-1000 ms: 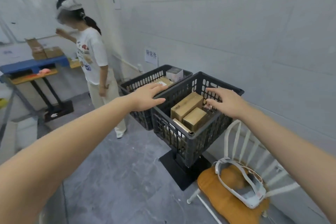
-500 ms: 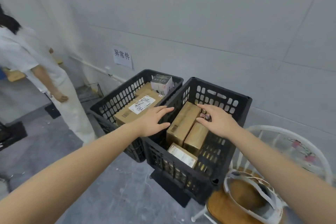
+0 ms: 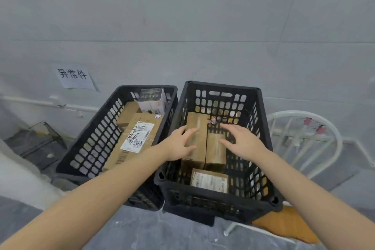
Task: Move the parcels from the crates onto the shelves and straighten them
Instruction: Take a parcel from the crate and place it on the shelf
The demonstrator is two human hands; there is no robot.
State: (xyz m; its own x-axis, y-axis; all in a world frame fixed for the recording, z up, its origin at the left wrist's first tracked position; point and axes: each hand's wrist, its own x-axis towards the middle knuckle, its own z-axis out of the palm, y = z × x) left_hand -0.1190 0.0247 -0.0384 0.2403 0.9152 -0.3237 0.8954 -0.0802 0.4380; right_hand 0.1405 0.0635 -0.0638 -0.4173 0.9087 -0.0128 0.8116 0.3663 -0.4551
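Head view: left hand [image 3: 180,144] fingers loose, spread, lie on long box [image 3: 197,123] in right crate [image 3: 223,87]; right hand [image 3: 244,145] spread over short box [image 3: 215,153], contact unclear. Boxes touch side by side. Risk: lifting one drags other; taped surface slips from flat fingers.

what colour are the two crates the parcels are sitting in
Black, with perforated grid walls: the left crate and the right crate, seen in the head view.
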